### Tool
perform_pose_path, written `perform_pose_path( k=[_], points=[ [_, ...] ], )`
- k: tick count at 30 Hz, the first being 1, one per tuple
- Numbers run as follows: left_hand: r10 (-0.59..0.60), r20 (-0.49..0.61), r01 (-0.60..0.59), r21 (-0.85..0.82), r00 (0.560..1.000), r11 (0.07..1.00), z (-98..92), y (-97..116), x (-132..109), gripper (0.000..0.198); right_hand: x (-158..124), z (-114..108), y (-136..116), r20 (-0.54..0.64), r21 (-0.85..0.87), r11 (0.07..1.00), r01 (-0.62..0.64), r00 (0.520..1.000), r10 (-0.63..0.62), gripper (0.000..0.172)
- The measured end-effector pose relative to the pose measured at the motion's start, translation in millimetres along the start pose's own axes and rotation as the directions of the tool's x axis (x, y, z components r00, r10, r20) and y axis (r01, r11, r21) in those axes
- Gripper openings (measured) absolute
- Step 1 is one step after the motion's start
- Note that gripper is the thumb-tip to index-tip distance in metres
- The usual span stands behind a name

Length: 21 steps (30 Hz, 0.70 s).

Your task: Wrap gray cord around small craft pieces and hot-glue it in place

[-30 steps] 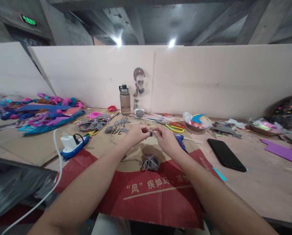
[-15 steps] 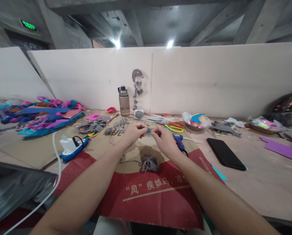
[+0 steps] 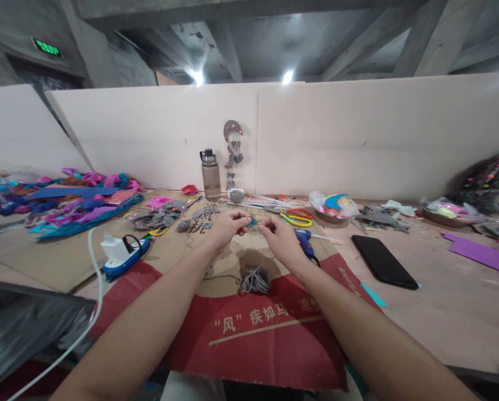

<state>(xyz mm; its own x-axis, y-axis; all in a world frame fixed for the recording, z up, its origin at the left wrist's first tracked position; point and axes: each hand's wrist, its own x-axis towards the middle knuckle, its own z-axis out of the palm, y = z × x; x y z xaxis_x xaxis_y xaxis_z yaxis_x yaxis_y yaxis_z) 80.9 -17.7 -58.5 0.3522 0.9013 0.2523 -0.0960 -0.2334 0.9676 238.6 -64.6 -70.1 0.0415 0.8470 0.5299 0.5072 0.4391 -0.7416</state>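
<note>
My left hand (image 3: 233,228) and my right hand (image 3: 277,234) are raised close together over the cardboard sheet (image 3: 258,345), both with fingers pinched. What lies between the fingertips is too small to name; a bit of blue shows beside the left fingertips. Below them a bundle of grey yarn (image 3: 255,279) rests on the cardboard, with a loose strand trailing left. Past my right wrist lies a blue glue gun (image 3: 303,243). Yellow-handled scissors (image 3: 298,219) are just beyond my right hand. Grey felt pieces (image 3: 161,216) are heaped to the left of my left hand.
A water bottle (image 3: 210,175) stands by the white partition, where a grey moon-shaped hanging ornament (image 3: 233,131) hangs. A black phone (image 3: 383,262) lies at right. A blue power strip (image 3: 126,260) with a white cable sits at left, near colourful felt (image 3: 82,200).
Both hands stay pinched in almost the same place, with only slight finger movement. The whole view has shifted slightly.
</note>
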Motion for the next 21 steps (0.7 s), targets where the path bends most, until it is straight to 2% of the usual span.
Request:
perform_pose_path(
  k=[3, 5, 7, 9, 12, 14, 16, 19, 20, 21],
  points=[
    [0.011, -0.076, -0.013, -0.024, 0.997, 1.0, -6.2, -1.6, 4.9, 0.018, 0.3, -3.1, 1.5, 0.042, 0.017, 1.0, 0.009, 0.999, -0.009, 0.014],
    [0.033, -0.162, -0.044, -0.066, 0.986, 0.997, -14.3, 0.0, 8.7, 0.017, 0.3, -7.6, 0.2, 0.117, 0.041, 0.997, 0.059, 0.991, -0.063, 0.016],
    [0.038, -0.26, -0.078, -0.147, 0.965, 0.986, -25.0, 4.4, 12.3, 0.017, 0.0, -13.7, -3.3, 0.232, 0.064, 0.99, 0.126, 0.963, -0.137, 0.019],
    [-0.013, -0.341, -0.094, -0.294, 0.94, 0.951, -36.9, 10.9, 15.6, 0.015, -0.7, -20.7, -8.3, 0.359, 0.08, 0.986, 0.149, 0.918, -0.168, 0.022],
    [-0.141, -0.406, -0.108, -0.532, 0.903, 0.84, -54.4, 21.3, 19.4, 0.009, -2.7, -33.3, -18.5, 0.5, 0.097, 0.992, 0.075, 0.858, -0.114, 0.026],
    [-0.148, -0.43, -0.165, -0.609, 0.891, 0.776, -64.7, 26.6, 21.4, 0.007, -4.8, -43.9, -27.4, 0.571, 0.12, 0.993, -0.013, 0.819, -0.058, 0.029],
    [-0.148, -0.454, -0.216, -0.654, 0.879, 0.725, -72.8, 29.7, 23.0, 0.007, -7.4, -56.3, -37.5, 0.629, 0.154, 0.987, -0.056, 0.776, -0.054, 0.032],
    [-0.169, -0.482, -0.239, -0.672, 0.86, 0.701, -78.1, 30.1, 24.1, 0.009, -9.6, -74.4, -48.9, 0.658, 0.22, 0.971, 0.093, 0.721, -0.218, 0.04],
    [-0.171, -0.477, -0.228, -0.666, 0.862, 0.711, -77.5, 29.6, 23.9, 0.01, -9.2, -79.4, -49.7, 0.645, 0.211, 0.966, 0.151, 0.721, -0.254, 0.045],
    [-0.162, -0.463, -0.212, -0.653, 0.871, 0.727, -75.7, 29.0, 23.3, 0.01, -8.1, -83.7, -48.3, 0.616, 0.167, 0.969, 0.184, 0.747, -0.248, 0.05]
  ],
)
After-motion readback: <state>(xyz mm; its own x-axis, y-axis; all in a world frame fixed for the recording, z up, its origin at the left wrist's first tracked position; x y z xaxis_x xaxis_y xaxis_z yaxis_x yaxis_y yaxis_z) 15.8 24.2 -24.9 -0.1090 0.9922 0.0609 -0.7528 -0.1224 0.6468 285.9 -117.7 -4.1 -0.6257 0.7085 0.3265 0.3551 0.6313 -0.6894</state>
